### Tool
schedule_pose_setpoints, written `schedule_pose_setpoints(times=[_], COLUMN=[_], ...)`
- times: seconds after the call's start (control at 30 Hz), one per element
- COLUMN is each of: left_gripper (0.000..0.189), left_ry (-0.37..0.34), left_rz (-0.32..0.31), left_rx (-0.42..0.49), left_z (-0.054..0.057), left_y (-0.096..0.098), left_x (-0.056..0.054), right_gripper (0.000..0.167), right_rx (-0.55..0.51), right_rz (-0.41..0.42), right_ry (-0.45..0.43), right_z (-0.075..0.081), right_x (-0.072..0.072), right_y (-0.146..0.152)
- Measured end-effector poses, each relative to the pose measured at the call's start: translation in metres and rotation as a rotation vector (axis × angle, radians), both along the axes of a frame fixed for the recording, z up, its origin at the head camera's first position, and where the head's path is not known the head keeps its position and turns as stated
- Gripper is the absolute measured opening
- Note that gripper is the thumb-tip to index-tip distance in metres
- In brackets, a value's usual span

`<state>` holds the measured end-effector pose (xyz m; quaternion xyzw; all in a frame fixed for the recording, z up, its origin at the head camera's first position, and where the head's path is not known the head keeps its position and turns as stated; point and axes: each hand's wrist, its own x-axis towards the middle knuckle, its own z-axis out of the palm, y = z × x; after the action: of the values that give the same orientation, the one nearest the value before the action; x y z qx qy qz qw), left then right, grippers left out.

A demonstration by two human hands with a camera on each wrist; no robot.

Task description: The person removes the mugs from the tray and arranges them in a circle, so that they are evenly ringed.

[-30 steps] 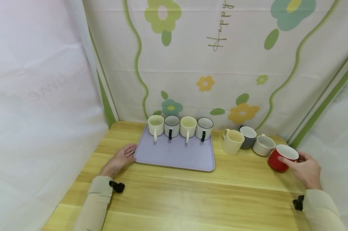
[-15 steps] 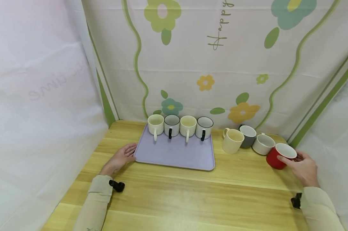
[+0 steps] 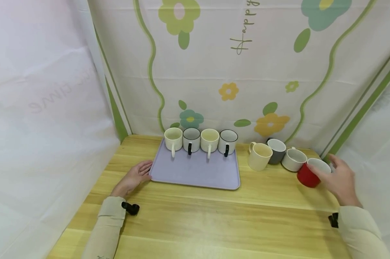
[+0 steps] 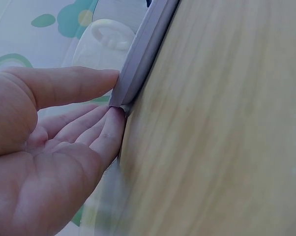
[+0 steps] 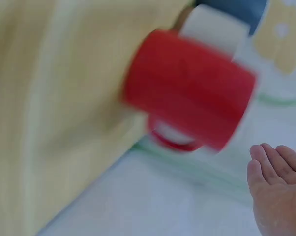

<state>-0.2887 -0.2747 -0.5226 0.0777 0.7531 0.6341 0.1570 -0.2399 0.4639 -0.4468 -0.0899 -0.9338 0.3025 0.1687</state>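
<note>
At the left end of the lavender tray (image 3: 195,172), my left hand (image 3: 134,178) lies with its fingers nearly straight. The left wrist view has the thumb (image 4: 89,86) against the tray's rim, with the fingertips right at the corner. On the right, a red mug (image 3: 308,176) with a white inside stands upright on the table. My right hand (image 3: 338,178) is spread beside it and overlaps its rim in the head view. In the right wrist view, this hand (image 5: 281,191) is apart from the mug, past its handle, holding nothing.
Two cream mugs (image 3: 173,139) and two white mugs with black handles (image 3: 228,142) line the tray's back edge. Right of the tray stand a pale yellow mug (image 3: 259,160), a dark grey mug (image 3: 276,154) and an off-white mug (image 3: 293,160). A patterned cloth (image 3: 198,72) hangs behind.
The red mug shifted slightly left and back, closer to the off-white mug. My right hand let go of it and its fingers spread. My left hand stayed at the tray.
</note>
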Motion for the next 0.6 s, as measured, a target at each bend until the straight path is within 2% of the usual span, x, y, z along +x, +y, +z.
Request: schedule_pose_setpoints(times=[0.13, 0.27, 0.43, 0.53, 0.6], left_gripper=[0.078, 0.078, 0.078, 0.078, 0.078], left_ry=[-0.002, -0.008, -0.005, -0.003, -0.002], left_rz=[0.006, 0.01, 0.007, 0.007, 0.009], left_rx=[0.005, 0.005, 0.006, 0.011, 0.012], left_z=[-0.001, 0.0, 0.0, 0.001, 0.002], left_y=[0.0, 0.0, -0.001, -0.001, 0.0], left_x=[0.0, 0.001, 0.002, 0.003, 0.003], right_gripper=[0.086, 0.072, 0.058, 0.055, 0.056], right_rx=[0.004, 0.039, 0.001, -0.053, -0.097], right_rz=[0.072, 0.159, 0.314, 0.397, 0.433], right_ry=[0.036, 0.082, 0.149, 0.128, 0.081], right_z=[0.015, 0.023, 0.019, 0.013, 0.01], right_x=[-0.001, -0.003, -0.014, -0.025, -0.034], right_y=[-0.039, -0.082, -0.132, -0.16, -0.177])
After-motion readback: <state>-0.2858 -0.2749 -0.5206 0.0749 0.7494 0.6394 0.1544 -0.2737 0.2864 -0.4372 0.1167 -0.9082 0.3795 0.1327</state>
